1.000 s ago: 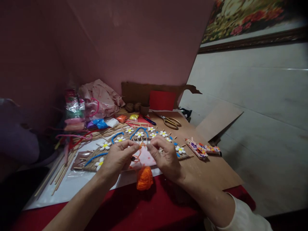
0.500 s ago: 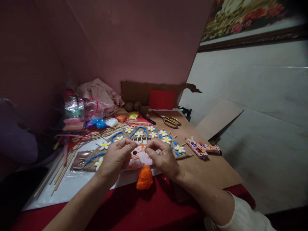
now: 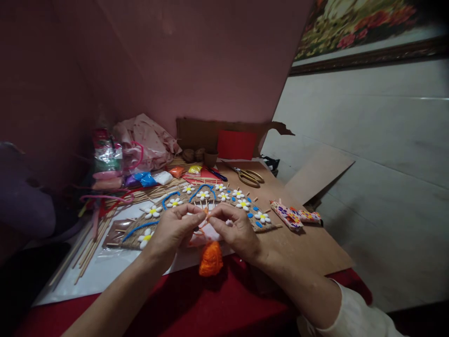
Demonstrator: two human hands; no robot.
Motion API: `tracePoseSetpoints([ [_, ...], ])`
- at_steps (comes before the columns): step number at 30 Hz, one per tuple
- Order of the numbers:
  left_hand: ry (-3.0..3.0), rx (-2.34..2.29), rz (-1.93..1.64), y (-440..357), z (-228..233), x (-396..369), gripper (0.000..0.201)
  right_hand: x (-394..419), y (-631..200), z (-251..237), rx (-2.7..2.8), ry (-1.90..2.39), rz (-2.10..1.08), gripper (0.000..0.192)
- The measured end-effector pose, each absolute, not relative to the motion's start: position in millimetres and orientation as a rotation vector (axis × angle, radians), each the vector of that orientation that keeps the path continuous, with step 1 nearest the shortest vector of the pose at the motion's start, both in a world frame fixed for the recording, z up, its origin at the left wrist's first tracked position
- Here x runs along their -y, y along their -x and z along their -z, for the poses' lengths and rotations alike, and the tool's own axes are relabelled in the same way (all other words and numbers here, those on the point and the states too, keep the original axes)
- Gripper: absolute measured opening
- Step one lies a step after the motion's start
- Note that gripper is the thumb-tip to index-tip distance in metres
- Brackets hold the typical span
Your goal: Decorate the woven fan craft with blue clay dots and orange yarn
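Note:
My left hand (image 3: 173,230) and my right hand (image 3: 235,229) are close together, fingertips almost meeting. Thumb and forefinger of each are pinched on a strand of orange yarn (image 3: 206,213). Below them lies a pale pink cloth (image 3: 210,233) with orange spots, partly hidden by my fingers. An orange yarn ball (image 3: 211,260) rests at the near side of the cloth. Behind my hands spreads an arched, twine-wrapped piece (image 3: 136,239) with white daisies, blue strips and dots, and short sticks poking out along its edge.
Golden-handled scissors (image 3: 249,177) lie on a brown board (image 3: 301,248). A flowered fabric piece (image 3: 293,216) is at the right. Thin wooden sticks (image 3: 86,257) and bagged coloured clay (image 3: 144,179) are at the left. A red cloth (image 3: 196,299) covers the table's near edge.
My hands have drawn closer together, and the orange yarn loops between them have become smaller and more bunched. The orange ball has stayed put.

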State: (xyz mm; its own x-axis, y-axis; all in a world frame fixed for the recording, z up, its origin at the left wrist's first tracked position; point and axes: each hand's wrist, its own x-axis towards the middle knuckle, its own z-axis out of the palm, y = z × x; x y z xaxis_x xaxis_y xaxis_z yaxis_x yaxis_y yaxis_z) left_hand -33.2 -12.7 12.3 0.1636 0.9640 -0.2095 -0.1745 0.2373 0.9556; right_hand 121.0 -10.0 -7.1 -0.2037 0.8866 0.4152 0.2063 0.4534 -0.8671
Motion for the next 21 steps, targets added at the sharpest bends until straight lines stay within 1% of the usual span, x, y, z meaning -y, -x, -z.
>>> tracePoseSetpoints([
  [4,-0.940,-1.091,-1.096,34,-16,12,0.031,9,-121,8,1.616,0.963,-0.902,0.016],
  [10,-1.009,-1.090,-1.051,32,-12,14,0.028,8,-120,13,1.598,0.952,-1.026,0.021],
  [15,-1.007,-1.075,-1.064,35,-10,12,0.028,3,-120,14,1.412,0.848,-1.145,0.022],
  [18,-1.010,-1.088,-1.069,36,-9,10,0.029,2,-122,10,1.235,0.778,-1.286,0.020],
  [21,-1.011,-1.109,-1.078,36,-8,9,0.030,3,-124,4,1.047,0.686,-1.511,0.016],
])
